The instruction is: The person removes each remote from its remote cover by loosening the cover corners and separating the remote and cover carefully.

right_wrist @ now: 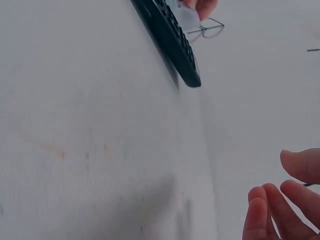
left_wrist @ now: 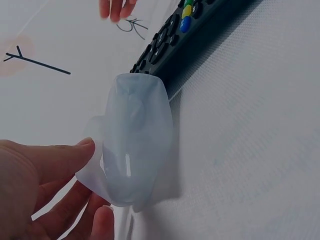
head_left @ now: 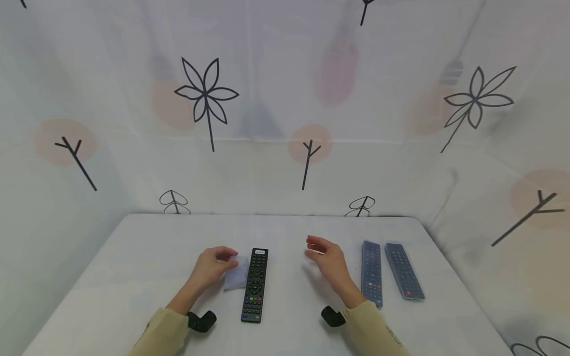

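Note:
My left hand (head_left: 210,268) pinches the edge of a folded piece of thin translucent plastic film (head_left: 237,275), perhaps a sleeve. In the left wrist view the thumb lies on the near side of the film (left_wrist: 137,135), with the fingers behind it. A black remote control (head_left: 255,285) lies face up just right of the film, its coloured buttons towards me. My right hand (head_left: 328,261) hovers over the table to the right of that remote, holding nothing. Its fingers are loosely bent, with thumb and fingertips apart in the right wrist view.
Two more remote controls lie at the right of the white table (head_left: 147,257): one bluish remote (head_left: 372,274) and a shorter, slanted one (head_left: 404,271). Both have a hazy look, as if covered in film. A patterned white cloth (head_left: 258,173) hangs behind and along the sides.

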Demonstrator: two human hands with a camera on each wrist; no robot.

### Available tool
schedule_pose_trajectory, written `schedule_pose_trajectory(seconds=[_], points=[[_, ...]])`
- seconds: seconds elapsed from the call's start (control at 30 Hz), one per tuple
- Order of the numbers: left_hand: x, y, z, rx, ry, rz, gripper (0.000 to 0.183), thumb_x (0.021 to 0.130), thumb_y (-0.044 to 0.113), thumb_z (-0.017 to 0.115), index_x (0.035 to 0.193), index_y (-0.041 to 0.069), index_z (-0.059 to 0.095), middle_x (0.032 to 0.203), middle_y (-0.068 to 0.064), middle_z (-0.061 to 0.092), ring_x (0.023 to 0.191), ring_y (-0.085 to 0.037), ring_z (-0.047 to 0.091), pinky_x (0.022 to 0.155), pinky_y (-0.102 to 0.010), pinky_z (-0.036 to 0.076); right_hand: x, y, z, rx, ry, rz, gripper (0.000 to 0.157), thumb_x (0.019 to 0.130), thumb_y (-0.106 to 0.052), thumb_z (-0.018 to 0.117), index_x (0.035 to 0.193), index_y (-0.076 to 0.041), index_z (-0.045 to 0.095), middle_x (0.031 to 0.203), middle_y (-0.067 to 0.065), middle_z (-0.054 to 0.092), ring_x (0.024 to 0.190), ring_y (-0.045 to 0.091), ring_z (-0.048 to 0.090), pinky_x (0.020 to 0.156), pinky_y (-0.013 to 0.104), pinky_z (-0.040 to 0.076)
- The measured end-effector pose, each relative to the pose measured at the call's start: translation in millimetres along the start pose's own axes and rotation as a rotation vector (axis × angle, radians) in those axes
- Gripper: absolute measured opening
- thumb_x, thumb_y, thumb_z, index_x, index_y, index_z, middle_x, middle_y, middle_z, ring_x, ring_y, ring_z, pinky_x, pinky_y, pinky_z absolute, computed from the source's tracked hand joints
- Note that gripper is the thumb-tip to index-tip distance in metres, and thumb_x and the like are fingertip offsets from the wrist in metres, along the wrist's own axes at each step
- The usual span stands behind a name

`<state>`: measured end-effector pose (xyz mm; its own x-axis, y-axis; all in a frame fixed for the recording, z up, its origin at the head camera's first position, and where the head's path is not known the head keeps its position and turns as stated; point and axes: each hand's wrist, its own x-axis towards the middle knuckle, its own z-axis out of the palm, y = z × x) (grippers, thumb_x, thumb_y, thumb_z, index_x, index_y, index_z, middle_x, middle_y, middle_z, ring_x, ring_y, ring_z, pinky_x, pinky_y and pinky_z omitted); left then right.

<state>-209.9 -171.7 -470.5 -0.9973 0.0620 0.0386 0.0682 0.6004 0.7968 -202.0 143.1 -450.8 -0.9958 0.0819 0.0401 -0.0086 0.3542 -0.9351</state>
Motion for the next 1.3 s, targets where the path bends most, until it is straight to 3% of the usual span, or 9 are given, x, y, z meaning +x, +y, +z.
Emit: schedule_pose_trajectory(seconds=[0.27, 0.43, 0.6, 0.73, 0.83, 0.93, 1.3], points=[[-0.7, -1.1, 2.9, -0.012, -0.006, -0.014, 0.019, 0.086, 0.011, 0.078, 0.104, 0.012, 0.074, 0.103, 0.000, 0.071, 0.100, -0.023, 0.064, 0.090, -0.048, 0.049, -11, 15, -48.7, -0.093, 0.053, 0.046, 0.044, 0.092, -0.007, 0.069, 0.135, -0.004, 0.060, 0.128, 0.013, 0.064, 0.118, 0.027, 0.059, 0.094, 0.042, 0.050], [-1.5, -2.4, 4.1, -0.005, -0.005, -0.013, 0.018, 0.086, 0.011, 0.077, 0.104, 0.013, 0.074, 0.103, 0.001, 0.071, 0.099, -0.021, 0.064, 0.089, -0.047, 0.050, -23, 26, -74.5, -0.199, 0.069, 0.024, 0.043, 0.094, -0.009, 0.067, 0.135, -0.002, 0.059, 0.129, 0.016, 0.064, 0.118, 0.030, 0.060, 0.093, 0.042, 0.051], [-2.2, -2.0, 3.1, 0.000, -0.008, -0.006, 0.018, 0.086, 0.011, 0.077, 0.105, 0.012, 0.074, 0.103, 0.001, 0.071, 0.100, -0.022, 0.064, 0.090, -0.048, 0.050, -30, 35, -100.7, -0.294, 0.139, 0.020, 0.042, 0.092, -0.008, 0.068, 0.133, 0.000, 0.060, 0.126, 0.021, 0.064, 0.116, 0.034, 0.060, 0.093, 0.046, 0.051], [-1.8, -2.8, 2.3, 0.002, -0.006, -0.009, 0.018, 0.086, 0.011, 0.077, 0.104, 0.013, 0.074, 0.104, 0.001, 0.071, 0.100, -0.022, 0.064, 0.090, -0.048, 0.050, -32, 44, -117.9, -0.340, 0.197, 0.067, 0.043, 0.093, -0.008, 0.068, 0.134, 0.000, 0.059, 0.126, 0.023, 0.062, 0.113, 0.036, 0.059, 0.085, 0.045, 0.052], [-1.7, -3.5, 1.9, 0.006, -0.003, -0.011, 0.018, 0.086, 0.011, 0.077, 0.104, 0.013, 0.074, 0.104, 0.001, 0.071, 0.099, -0.022, 0.064, 0.090, -0.048, 0.050, -32, 51, -126.1, -0.358, 0.237, 0.110, 0.045, 0.093, -0.008, 0.067, 0.136, -0.001, 0.057, 0.131, 0.022, 0.059, 0.115, 0.036, 0.056, 0.084, 0.045, 0.050], [-2.1, -3.0, 1.3, 0.007, -0.001, -0.012, 0.018, 0.086, 0.011, 0.077, 0.104, 0.013, 0.074, 0.104, 0.001, 0.071, 0.099, -0.022, 0.064, 0.089, -0.048, 0.050, -31, 55, -131.2, -0.376, 0.250, 0.142, 0.047, 0.092, -0.006, 0.066, 0.138, 0.000, 0.055, 0.135, 0.023, 0.055, 0.120, 0.039, 0.051, 0.090, 0.052, 0.046], [-1.6, -1.2, -1.1, 0.015, 0.003, -0.007, 0.018, 0.086, 0.011, 0.078, 0.104, 0.013, 0.074, 0.103, 0.001, 0.071, 0.100, -0.022, 0.064, 0.090, -0.048, 0.050, -28, 62, -131.8, -0.525, 0.150, 0.160, 0.060, 0.083, -0.001, 0.074, 0.137, 0.008, 0.049, 0.131, 0.037, 0.050, 0.118, 0.050, 0.052, 0.094, 0.059, 0.045]])
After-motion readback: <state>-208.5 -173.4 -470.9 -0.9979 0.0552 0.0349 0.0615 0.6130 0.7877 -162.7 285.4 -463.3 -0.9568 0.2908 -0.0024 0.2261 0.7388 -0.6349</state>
